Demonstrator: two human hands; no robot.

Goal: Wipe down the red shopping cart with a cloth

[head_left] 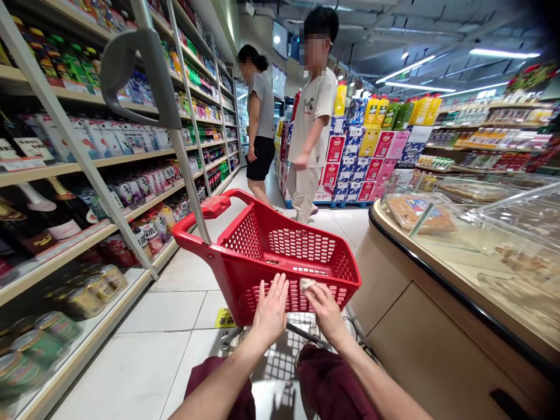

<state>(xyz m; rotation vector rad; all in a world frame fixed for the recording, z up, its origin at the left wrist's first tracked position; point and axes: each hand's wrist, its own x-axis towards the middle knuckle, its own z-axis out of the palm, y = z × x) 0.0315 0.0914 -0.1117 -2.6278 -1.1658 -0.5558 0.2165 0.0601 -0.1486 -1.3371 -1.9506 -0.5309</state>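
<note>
"SOUL" on bottle label [32, 149], far L of L hand [271, 308]; yellow floor sticker [224, 318] nr same hand, chars unclear.

one red basket [296, 279], one pale wad [307, 284], two hands [270, 311] [327, 312], two bystanders [261, 111] [311, 111]

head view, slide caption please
Left hand open before a red perforated plastic shopping cart, right hand holding a small pale wad.

Maroon trousers [322, 382]; patterned shoes [237, 339]
</note>
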